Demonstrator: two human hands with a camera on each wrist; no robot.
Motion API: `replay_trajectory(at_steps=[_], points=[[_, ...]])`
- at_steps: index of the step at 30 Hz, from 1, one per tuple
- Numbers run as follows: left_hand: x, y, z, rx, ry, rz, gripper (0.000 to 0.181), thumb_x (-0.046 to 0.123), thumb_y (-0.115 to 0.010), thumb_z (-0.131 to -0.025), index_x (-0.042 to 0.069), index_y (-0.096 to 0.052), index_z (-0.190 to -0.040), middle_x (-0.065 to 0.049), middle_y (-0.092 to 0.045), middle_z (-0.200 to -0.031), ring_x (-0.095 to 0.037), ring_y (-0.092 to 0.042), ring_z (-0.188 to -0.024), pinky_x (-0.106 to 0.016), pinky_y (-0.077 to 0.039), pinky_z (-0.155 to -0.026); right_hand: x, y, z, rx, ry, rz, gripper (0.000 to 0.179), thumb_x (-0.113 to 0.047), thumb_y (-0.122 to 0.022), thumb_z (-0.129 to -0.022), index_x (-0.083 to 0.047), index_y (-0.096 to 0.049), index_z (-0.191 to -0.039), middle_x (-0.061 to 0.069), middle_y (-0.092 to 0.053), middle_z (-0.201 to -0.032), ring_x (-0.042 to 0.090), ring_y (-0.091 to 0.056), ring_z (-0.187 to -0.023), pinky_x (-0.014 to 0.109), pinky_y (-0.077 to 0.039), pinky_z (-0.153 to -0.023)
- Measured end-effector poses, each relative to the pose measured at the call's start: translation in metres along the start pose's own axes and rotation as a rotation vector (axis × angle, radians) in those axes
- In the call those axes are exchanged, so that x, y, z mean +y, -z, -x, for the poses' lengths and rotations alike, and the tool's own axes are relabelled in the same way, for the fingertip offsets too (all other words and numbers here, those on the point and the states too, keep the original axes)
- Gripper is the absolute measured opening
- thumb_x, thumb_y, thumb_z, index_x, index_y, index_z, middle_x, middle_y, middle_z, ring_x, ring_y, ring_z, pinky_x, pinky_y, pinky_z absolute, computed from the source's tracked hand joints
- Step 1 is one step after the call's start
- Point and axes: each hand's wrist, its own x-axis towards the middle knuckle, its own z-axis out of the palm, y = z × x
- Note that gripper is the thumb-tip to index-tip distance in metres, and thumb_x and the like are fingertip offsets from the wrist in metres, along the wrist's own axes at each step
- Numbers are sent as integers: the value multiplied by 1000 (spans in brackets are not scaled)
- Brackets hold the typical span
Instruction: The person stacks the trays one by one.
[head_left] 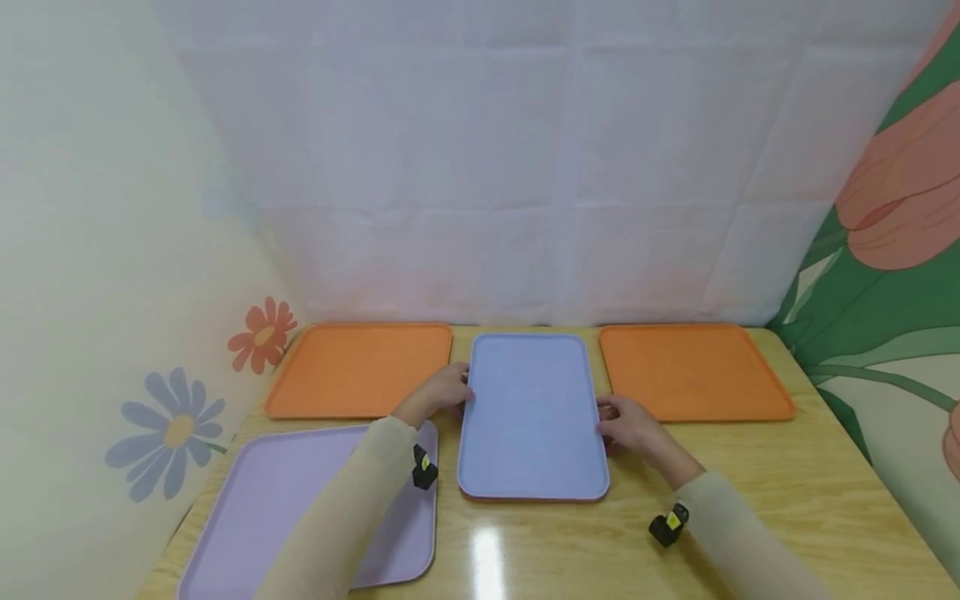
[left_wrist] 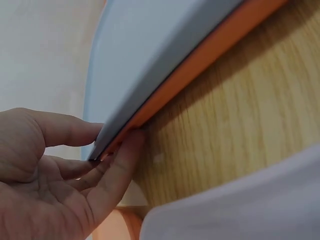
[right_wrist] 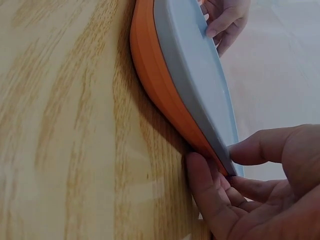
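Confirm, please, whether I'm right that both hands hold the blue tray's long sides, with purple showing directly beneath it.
Not quite: the right wrist view shows an orange layer, not purple, beneath the blue tray; the left hand and right hand hold its long sides.

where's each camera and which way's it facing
Head: on the head, facing forward and down at the blue tray; left grip, right grip, sleeves show.
Left wrist: on that wrist, facing the tray's edge; left grip shows.
Right wrist: on that wrist, facing the opposite edge; both grips show.
Wrist views share the orange rim below.
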Motion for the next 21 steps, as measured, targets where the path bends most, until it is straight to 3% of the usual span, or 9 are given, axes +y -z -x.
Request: replay_trajectory(at_steps=[5, 12, 21], points=[[2, -1, 6, -38, 18, 18, 58, -5, -56, -90, -12, -39, -145, -33, -55, -136, -38, -67, -105, -45, -62, -81, 0, -1, 0, 13, -2, 5, 56, 6, -56, -88, 11, -45, -142, 21, -59, -107, 26, -65, -83, 40, -62, -66], [6, -2, 11, -100, 37, 55, 57, -6, -54, -93, -13, -36, -147, -34, -54, -136, -41, -69, -102, -46, -62, -77, 1, 0, -1, 49, 7, 24, 54, 6, -53, -87, 12, -47, -141, 22, -59, -107, 24, -63, -82, 37, -60, -66], [4, -5, 10, -105, 67, 144, 60, -8, -50, -95, -8, -31, -152, -34, -48, -142, -43, -64, -112, -51, -61, -79, 1, 0, 1, 47, 23, 24, 53, 5, -53, -87, 13, -47, -140, 21, -59, -105, 25, -63, -81, 38, -61, -65]])
